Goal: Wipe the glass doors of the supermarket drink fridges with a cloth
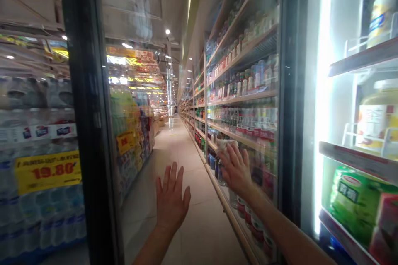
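Observation:
A glass door [199, 223] of a lit fridge, in a dark frame, stands in front of me. My left hand [172, 201] rests with its palm toward the pane and its fingers spread, nothing in it. Up and to the right, my right hand [235, 167] presses a crumpled whitish cloth [226, 145] against the glass. The cloth shows beyond the fingertips, and its rest is hidden under the hand. A faint smeared, hazy patch [141, 16] marks the upper part of the pane.
On the right, fridge shelves [357, 155] hold drink bottles [371, 124] and a green pack [354, 198] beside a bright light strip. To the left, wrapped water bottles [40, 215] are stacked behind a yellow price sign [48, 171]. An aisle floor and bottle shelves appear in the glass.

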Tool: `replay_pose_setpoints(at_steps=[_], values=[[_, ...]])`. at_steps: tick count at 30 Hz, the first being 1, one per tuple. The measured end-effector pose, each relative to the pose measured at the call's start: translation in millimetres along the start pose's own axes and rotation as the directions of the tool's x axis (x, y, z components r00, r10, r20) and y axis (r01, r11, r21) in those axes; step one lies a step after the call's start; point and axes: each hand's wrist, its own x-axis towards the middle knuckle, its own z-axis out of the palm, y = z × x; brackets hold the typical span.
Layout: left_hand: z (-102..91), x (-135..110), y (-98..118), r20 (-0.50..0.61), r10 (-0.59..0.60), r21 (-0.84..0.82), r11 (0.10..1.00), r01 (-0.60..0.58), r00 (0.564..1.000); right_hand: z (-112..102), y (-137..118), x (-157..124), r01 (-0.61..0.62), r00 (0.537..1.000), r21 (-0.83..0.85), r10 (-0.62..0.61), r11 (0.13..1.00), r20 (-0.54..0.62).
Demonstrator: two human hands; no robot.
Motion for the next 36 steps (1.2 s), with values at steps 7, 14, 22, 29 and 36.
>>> replay_pose_setpoints(at_steps=[7,14,22,29,36], values=[[-9.7,35.0,-7.3,-0.06,-0.022,-0.048,0.999,0.019,0.998,0.2,23.1,17.7,-0.402,0.896,-0.026,0.387,0.915,-0.219],[-6.4,54.3,-19.6,-0.091,-0.005,0.005,1.0,0.005,0.996,0.7,21.9,26.8,-0.275,0.943,-0.035,0.262,0.961,-0.204],[-5.0,47.2,-22.4,-0.11,-0.003,-0.009,1.0,0.002,0.994,2.6,-10.1,23.3,0.118,0.993,0.041,-0.117,0.992,-0.03],[-3.9,46.7,-23.8,-0.136,0.025,-0.009,1.0,-0.026,0.99,-0.6,34.2,42.3,-0.447,0.857,-0.013,0.424,0.895,-0.292],[-10.7,51.6,-12.7,-0.142,-0.006,-0.094,0.996,-0.008,0.99,7.8,-35.7,39.3,0.038,0.988,0.047,-0.031,0.998,-0.15]])
